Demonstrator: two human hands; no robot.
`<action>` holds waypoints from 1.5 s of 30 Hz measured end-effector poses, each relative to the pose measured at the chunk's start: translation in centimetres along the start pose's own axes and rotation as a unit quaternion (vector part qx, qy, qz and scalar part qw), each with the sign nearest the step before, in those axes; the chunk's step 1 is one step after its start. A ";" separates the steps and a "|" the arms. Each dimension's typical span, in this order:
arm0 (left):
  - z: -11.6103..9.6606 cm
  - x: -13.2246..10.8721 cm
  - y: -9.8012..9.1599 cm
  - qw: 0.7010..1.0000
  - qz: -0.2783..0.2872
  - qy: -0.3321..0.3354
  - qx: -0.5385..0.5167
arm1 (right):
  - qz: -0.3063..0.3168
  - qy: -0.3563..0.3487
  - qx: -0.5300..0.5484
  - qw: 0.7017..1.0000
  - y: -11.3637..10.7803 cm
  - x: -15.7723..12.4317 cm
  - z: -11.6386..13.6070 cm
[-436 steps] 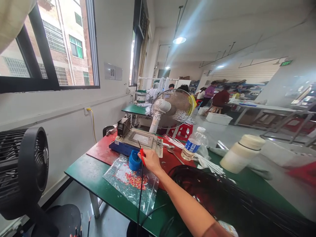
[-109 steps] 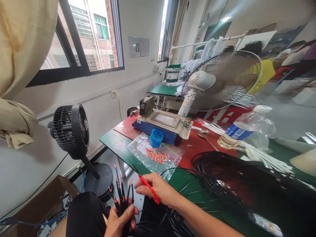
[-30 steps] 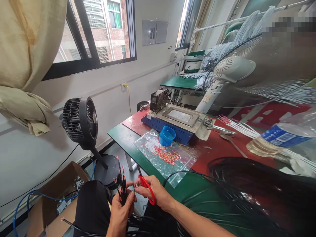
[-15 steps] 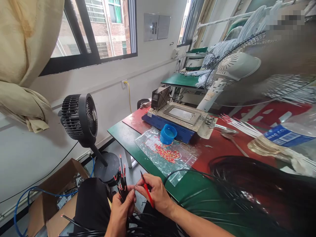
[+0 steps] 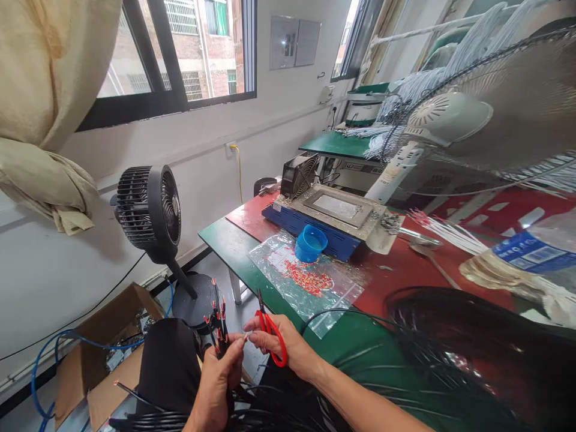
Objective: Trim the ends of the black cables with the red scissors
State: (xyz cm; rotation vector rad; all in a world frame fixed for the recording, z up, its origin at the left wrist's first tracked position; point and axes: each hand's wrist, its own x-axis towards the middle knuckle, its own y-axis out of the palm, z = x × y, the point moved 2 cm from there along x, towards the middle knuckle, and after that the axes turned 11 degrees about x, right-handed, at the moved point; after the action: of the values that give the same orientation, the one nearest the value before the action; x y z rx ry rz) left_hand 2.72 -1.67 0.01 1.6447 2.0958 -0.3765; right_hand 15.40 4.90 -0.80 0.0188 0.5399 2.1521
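A bunch of black cables [image 5: 220,330] with stripped, reddish wire ends stands up out of my left hand [image 5: 219,367], which is closed around it. My right hand [image 5: 288,347] carries red-handled scissors [image 5: 275,339], their dark blades pointing up and away. Its thumb and fingertips meet my left thumb and finger at one small wire end [image 5: 246,336], too small to make out fully. More black cables [image 5: 157,420] lie across my lap below both hands.
On the green and red table, a clear plastic bag [image 5: 330,306] bears many small red and yellow bits and a blue cup [image 5: 310,243]. Behind stands a blue heated device [image 5: 333,219]. A coil of black cable [image 5: 450,354] lies right; a black fan [image 5: 148,210] and cardboard box [image 5: 103,348] are left.
The scissors have turned in my right hand, so their red handle loops now show. My fingertips still meet at the wire end. The view has shifted slightly.
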 end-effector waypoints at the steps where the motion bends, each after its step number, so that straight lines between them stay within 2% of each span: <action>1: 0.0 0.0 -0.1 1.000 0.004 0.002 -0.006 | 0.007 0.002 -0.006 1.000 -0.1 0.0 0.0; 4: 0.2 0.2 -0.1 1.000 0.022 0.001 -0.004 | 0.022 -0.034 -0.046 0.998 -0.2 -0.1 0.1; 6: 0.5 0.6 -0.2 1.000 0.023 -0.010 0.016 | 0.023 -0.091 -0.123 0.988 -0.2 -0.2 0.4; 7: 0.7 0.8 -0.2 0.999 0.018 -0.011 0.028 | 0.021 -0.133 -0.180 0.974 -0.2 -0.4 0.5; 9: 1.0 1.3 -0.3 0.999 0.008 -0.004 0.046 | 0.016 -0.220 -0.298 0.929 0.0 -0.6 0.8; 10: 1.0 1.4 -0.3 0.999 0.004 0.000 0.052 | 0.012 -0.246 -0.335 0.910 0.1 -0.7 0.8; 11: 1.0 1.4 -0.3 0.998 0.002 0.001 0.055 | 0.007 -0.252 -0.349 0.903 0.2 -0.8 0.9; 12: 1.0 1.3 -0.3 0.998 0.001 -0.001 0.057 | 0.002 -0.237 -0.342 0.909 0.2 -0.8 0.9; 15: 0.5 0.7 -0.2 0.999 -0.006 -0.003 0.050 | -0.004 -0.140 -0.265 0.954 0.2 -0.7 1.2; 17: 0.3 0.4 -0.3 0.999 -0.025 0.003 0.025 | 0.007 -0.098 -0.248 0.964 0.4 -0.7 1.5; 21: 0.2 0.4 -0.8 0.997 -0.072 0.001 -0.031 | 0.058 -0.058 -0.321 0.943 0.7 -0.8 1.6; 24: 0.2 0.4 -1.0 0.995 -0.078 0.009 -0.055 | 0.078 -0.042 -0.382 0.920 0.7 -0.7 0.6; 30: 0.1 0.6 -1.0 0.996 -0.084 0.014 -0.029 | 0.072 -0.059 -0.440 0.893 0.3 -0.6 -0.2; 38: 0.3 1.0 -1.1 0.996 -0.088 0.006 0.000 | 0.063 -0.064 -0.473 0.877 0.3 -0.7 0.5; 45: 0.2 1.2 -1.0 0.996 -0.091 0.005 0.018 | 0.041 -0.055 -0.499 0.864 0.3 -0.7 0.2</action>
State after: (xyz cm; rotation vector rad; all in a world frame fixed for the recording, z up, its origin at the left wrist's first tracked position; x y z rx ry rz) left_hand 1.59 -1.00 -0.83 1.4813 2.2666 -0.4680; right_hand 15.60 4.30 -0.40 -0.4078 -0.6953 2.2551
